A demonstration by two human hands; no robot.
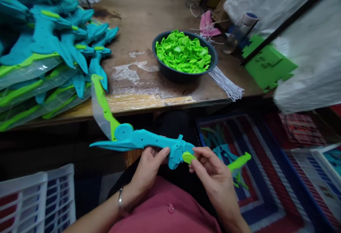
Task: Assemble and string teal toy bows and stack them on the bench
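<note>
My left hand (pixel 150 165) is closed around the underside of a turquoise plastic toy part (pixel 157 139), thumb on its near side. A lime-green wing piece with a clear film (pixel 105 110) rises from the part's left end, beside a round turquoise disc. In my right hand (pixel 213 176), thumb and fingers pinch a small lime-green plastic piece (pixel 188 157). That piece is at the right end of the turquoise part, close against its raised panel; whether it is seated there I cannot tell.
A dark bowl (pixel 183 78) heaped with small green pieces stands on the worn table (pixel 138 19). Similar turquoise parts (pixel 48 33) are piled at left. White ties (pixel 226 83) lie right of the bowl, near a green foam mat (pixel 269 64). Below right, a blue crate (pixel 287 176) holds more parts.
</note>
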